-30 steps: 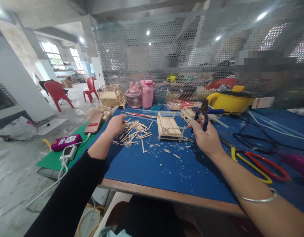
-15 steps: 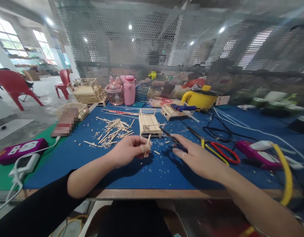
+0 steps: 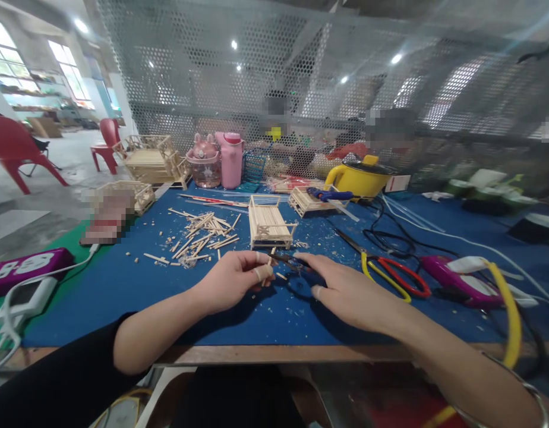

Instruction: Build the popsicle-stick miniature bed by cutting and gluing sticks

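Near the front of the blue mat, my left hand (image 3: 236,274) pinches a short wooden stick (image 3: 273,255) upright between thumb and fingertips. To its right, my right hand (image 3: 346,288) grips dark scissors (image 3: 308,272), whose blades point left and lie at the top of the stick. Whether the blades touch it, I cannot tell. Just beyond both hands stands a miniature bed (image 3: 270,223) made of wooden sticks. A pile of loose sticks (image 3: 207,229) lies beyond my left hand, among small offcuts.
Large scissors (image 3: 385,273) with red and yellow handles lie at right. A blue glue gun (image 3: 330,194) rests on another stick frame (image 3: 301,203). Behind are a yellow pot (image 3: 368,178) and a pink bottle (image 3: 231,163). A phone (image 3: 109,217) leans at left; cables run along both sides.
My right hand has brought the scissors left and down, so the blades are now at the stick. My left hand still pinches the stick. The view has shifted slightly.
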`<state>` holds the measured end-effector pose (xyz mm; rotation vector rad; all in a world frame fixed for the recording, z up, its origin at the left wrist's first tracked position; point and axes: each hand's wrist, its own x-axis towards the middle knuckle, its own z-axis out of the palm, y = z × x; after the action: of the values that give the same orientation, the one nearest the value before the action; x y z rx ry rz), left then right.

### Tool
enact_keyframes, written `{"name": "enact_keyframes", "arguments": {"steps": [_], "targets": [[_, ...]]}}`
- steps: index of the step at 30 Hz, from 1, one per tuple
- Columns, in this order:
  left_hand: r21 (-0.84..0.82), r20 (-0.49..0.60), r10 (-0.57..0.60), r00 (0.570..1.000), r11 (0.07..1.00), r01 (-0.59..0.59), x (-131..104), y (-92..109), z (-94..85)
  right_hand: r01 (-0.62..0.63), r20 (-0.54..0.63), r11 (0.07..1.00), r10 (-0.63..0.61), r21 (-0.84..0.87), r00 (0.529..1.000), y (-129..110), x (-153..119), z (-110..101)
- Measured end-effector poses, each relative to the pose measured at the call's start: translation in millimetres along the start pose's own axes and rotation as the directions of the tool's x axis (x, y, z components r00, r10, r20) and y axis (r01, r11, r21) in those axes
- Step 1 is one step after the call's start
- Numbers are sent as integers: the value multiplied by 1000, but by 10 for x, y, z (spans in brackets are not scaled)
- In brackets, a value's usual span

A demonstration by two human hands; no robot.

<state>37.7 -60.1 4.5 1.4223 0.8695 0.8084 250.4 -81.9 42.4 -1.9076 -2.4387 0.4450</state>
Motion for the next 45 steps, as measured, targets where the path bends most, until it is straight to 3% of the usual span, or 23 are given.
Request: {"name": "enact_keyframes", "arguments": {"steps": [6,12,19,25,31,35,38,40,43,45], "targets": [[14,14,19,1000,1000,-19,5,-24,-11,32,-36,999,-32,12,999,-18,15,25],[51,6,14,1000,999,-14,-4,-14,-10,43,-134,983,-67,-177,989,-83,5,31],[112,73,23,997,993,-31,-71,-21,96,72,-73,997,-74,-35,995,-77,1,49],[325,-6,129,992,938,-120,-102,-57,165,179,-95,984,-176,24,980,-111,30,83],[404,-75,101,992,913,-62,-92,-96,152,199,-126,980,-200,-18,972,-93,35,173],[462,-138,103,985,886,-28,-98,-60,157,157,-223,977,-187,-145,957,-131,41,267],[395,-180,32,983,918,42,-120,-43,211,14,-348,927,-155,-376,925,-128,89,269],[302,-146,4,989,952,41,-137,-51,246,-90,-392,878,-116,-469,913,-76,120,223],[229,-46,89,995,971,-76,-136,-71,226,-119,-313,908,-14,-401,950,49,122,123],[192,-64,133,989,974,-119,-109,-63,152,-119,-214,937,49,-328,976,117,97,70]]}}
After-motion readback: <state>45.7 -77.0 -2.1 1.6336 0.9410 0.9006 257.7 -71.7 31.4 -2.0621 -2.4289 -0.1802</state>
